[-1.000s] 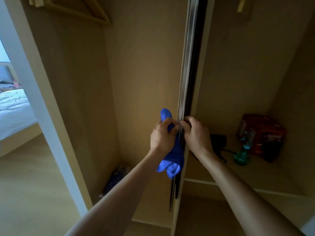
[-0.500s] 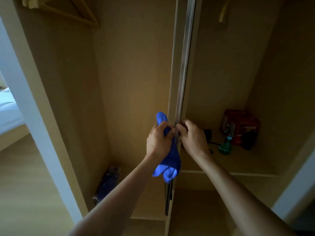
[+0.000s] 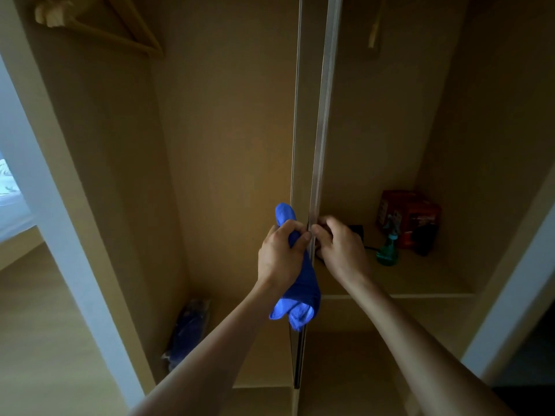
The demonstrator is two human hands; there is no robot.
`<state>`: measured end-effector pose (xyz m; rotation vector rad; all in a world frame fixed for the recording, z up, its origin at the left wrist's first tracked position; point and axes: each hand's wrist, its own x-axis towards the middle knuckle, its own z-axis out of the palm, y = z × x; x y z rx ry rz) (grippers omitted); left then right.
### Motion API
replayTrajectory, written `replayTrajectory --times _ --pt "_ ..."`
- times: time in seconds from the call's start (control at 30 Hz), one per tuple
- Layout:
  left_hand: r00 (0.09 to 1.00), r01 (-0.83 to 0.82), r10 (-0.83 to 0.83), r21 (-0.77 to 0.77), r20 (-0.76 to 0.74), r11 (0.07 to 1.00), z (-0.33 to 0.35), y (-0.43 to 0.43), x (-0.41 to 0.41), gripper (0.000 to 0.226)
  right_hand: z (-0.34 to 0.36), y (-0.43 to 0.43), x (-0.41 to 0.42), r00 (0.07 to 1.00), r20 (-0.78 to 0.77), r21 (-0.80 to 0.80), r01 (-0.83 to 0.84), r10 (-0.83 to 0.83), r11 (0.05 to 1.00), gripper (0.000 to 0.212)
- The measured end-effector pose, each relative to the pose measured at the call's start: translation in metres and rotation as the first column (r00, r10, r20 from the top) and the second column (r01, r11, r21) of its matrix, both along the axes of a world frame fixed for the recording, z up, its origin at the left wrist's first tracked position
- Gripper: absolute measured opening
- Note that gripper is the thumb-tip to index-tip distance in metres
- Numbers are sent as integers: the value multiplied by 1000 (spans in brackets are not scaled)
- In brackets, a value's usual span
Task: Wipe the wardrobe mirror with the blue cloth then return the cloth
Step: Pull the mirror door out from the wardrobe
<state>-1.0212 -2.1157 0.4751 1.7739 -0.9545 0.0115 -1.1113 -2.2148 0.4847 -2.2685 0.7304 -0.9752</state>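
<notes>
- The left hand (image 3: pixel 280 253) is gripping the cloth (image 3: pixel 301 285) just left of the door edge (image 3: pixel 321 115), fingers curling tight round its middle. One end is poking up above the fist and the rest is hanging below.
- The right hand (image 3: pixel 339 247) is curling its fingers onto the door edge from the right, seemingly gripping it, though they are blurred.
- The panel is showing edge-on only, so the mirror face is hidden and wiping is probably not happening yet.
- Both hands are meeting at the door edge, so sliding it could be pinching fingers or trapping the hanging cloth.
- A bottle (image 3: pixel 387 253) is standing on the shelf (image 3: pixel 420 283) right of the door edge. A jerky pull could be sending the right hand into it.
</notes>
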Motion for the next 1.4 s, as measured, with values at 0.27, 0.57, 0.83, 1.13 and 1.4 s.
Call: replayTrajectory --times 0.27,0.57,0.83,1.13,1.4 --pt "1000 29 -28 -12 4 1000 -1 14 -11 7 1 13 -14 1000 -6 -6 -7 7 1000 32" --pt "999 39 -39 -16 4 999 -3 27 -24 6 0 28 -32 1000 -9 -1 -13 13 1000 36" --pt "999 45 -44 -27 17 999 -5 33 -37 5 -1 31 -45 999 -21 -14 -31 31 999 36" --pt "1000 18 -18 -37 14 999 -6 28 -46 8 -1 21 -55 995 -2 -5 -97 97 995 38" --pt "1000 -16 17 -86 9 996 -11 5 -68 11 0 -5 -71 988 40 17 -152 151 988 23"
